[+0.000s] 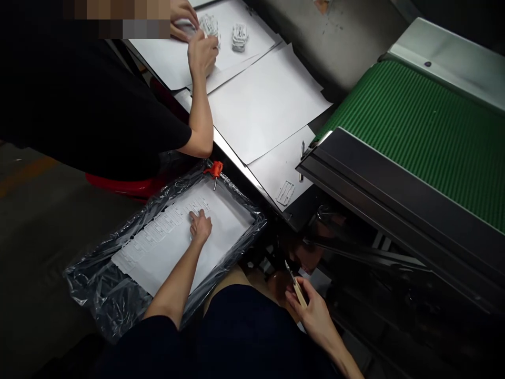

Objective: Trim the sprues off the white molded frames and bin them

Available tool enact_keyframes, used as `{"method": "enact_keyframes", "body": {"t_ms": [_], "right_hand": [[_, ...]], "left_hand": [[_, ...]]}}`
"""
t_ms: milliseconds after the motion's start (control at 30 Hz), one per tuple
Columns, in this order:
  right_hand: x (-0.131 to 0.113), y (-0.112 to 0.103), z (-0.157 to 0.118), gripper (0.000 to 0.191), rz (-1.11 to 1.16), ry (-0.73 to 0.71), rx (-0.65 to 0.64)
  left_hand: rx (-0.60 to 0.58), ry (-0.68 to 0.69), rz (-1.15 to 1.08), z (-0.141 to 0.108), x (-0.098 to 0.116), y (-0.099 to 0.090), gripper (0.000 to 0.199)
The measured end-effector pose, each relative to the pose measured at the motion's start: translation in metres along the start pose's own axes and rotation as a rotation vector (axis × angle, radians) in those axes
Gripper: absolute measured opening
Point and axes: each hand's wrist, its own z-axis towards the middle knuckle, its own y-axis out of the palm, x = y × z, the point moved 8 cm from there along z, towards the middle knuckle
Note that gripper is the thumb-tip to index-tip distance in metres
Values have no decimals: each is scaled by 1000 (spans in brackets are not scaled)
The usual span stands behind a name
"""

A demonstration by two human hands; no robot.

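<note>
My left hand (201, 226) reaches over a white sheet (221, 231) in a tray lined with clear plastic (94, 279). Its thumb and forefinger are apart, with the fingertips at the upper end of a row of flat white pieces (158, 229). Whether those fingertips touch a piece is too small to tell. Low on the right, my right hand (311, 310) is closed around the light handle of a knife-like tool (299, 292), whose thin metal tip points up and left. An orange-handled tool (215, 169) lies at the tray's upper corner.
Another person's hands (203, 52) handle white pieces at the upper table, beside a small stack (239, 37). White paper (268, 105) covers the table, with a loose piece (285, 192) near its lower corner. A green ribbed conveyor (418, 131) stands right. A red stool (118, 184) is left.
</note>
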Motion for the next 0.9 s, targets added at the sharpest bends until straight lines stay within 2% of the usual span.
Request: {"method": "enact_keyframes", "body": {"t_ms": [67,133,267,400,633,767,900], "right_hand": [[3,5,3,30,7,6,-9],[0,10,8,28,8,-4,-29],[-14,21,19,25,-1,-38,-85],[-28,25,28,24,12,-59,-106],[-29,25,28,24,38,-52,-71],[-23,26,24,24,47,-50,-56],[-18,26,20,24,53,-37,-37]], "left_hand": [[-11,49,39,-10,1,9,39],[-5,70,77,-8,0,7,41],[-19,66,159,28,-2,-9,49],[-109,73,234,59,1,-6,45],[-290,120,250,63,-6,5,29],[-396,254,191,65,13,10,24],[-347,284,184,71,38,16,30]]}}
